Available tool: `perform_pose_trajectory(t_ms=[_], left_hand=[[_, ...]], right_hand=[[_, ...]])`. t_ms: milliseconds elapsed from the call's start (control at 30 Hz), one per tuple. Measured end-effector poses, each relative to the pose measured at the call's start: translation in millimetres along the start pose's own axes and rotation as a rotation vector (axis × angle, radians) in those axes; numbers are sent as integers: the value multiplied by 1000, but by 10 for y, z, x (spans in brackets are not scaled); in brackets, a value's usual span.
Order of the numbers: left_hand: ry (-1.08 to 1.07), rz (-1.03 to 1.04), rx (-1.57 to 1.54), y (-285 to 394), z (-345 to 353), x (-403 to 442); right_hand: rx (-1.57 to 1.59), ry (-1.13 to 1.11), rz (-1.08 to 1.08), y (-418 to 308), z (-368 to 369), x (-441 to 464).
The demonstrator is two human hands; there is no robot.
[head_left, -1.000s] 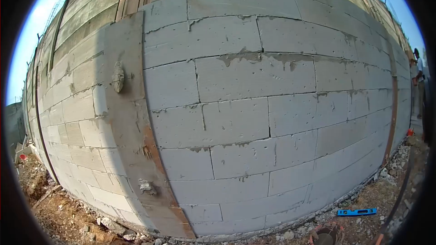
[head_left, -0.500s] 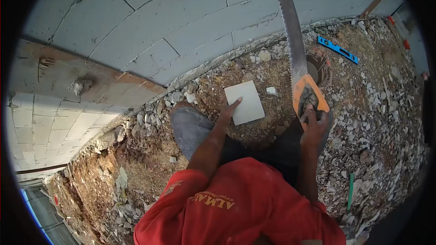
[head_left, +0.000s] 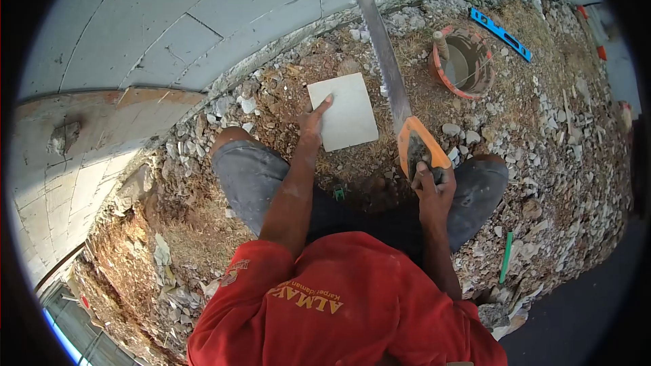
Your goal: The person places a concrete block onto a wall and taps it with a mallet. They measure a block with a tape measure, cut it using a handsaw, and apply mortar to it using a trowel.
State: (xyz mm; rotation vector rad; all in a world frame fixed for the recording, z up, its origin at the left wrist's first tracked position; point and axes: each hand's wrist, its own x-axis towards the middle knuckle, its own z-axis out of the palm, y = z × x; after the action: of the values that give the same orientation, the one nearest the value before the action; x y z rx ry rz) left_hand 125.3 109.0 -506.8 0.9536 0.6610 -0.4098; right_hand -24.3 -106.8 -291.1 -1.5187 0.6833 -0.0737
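A pale, squarish block point(head_left: 347, 114) is in front of me, between my knees and the wall. My left hand point(head_left: 314, 119) grips its left edge, the thumb lying on the top face. In my right hand point(head_left: 432, 186) is the orange handle of a hand saw point(head_left: 388, 57). The long toothed blade points up and slightly left, toward the wall, to the right of the block and apart from it.
The block wall point(head_left: 258, 17) curves along the top and left. An orange-rimmed bucket point(head_left: 450, 86) with a handled tool in it stands beyond the saw, near a blue spirit level point(head_left: 500, 34). Rubble covers the ground; a green strip point(head_left: 506, 257) lies at right.
The view has swung down from the wall to the ground. Since the middle frame, block and saw appear farther left, and the bucket shows more fully. Both hands keep their holds.
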Motion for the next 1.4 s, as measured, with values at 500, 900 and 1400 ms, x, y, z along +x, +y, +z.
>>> perform_pose_trajectory(t_ms=[500,900,1400], left_hand=[[60,320,194,-133,423,313],[122,589,785,-186,783,283],[113,536,959,-243,889,412]], right_hand=[[-456,-150,-309,47,403,156],[-405,-145,-153,44,417,378],[-293,35,-155,167,652,798]])
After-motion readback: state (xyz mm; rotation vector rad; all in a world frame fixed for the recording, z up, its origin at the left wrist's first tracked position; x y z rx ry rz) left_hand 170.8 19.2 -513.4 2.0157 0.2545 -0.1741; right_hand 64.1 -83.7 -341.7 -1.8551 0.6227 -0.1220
